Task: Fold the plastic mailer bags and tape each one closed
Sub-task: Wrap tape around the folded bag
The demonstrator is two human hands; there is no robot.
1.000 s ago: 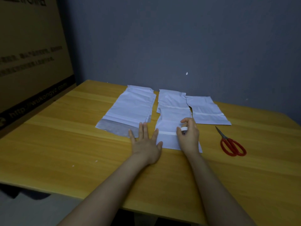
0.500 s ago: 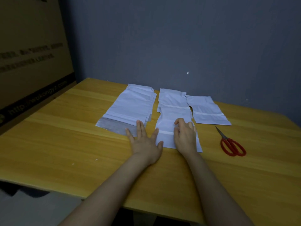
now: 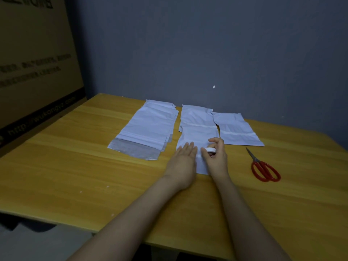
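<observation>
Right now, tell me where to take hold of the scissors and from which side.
Take the scissors by the red loops, coming from the near side. They lie flat on the table, loops toward you, blades pointing away toward the bags. The right hand is closest, but it grips the tape roll; set that down first.

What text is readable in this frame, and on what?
"http://wukongyz.com", partly blurred: dark band low on the cardboard box.
Smaller character lines above it: too blurred to read.
Large print at the box's top: cut off.
No text on the mailer bags, tape roll or scissors.
</observation>
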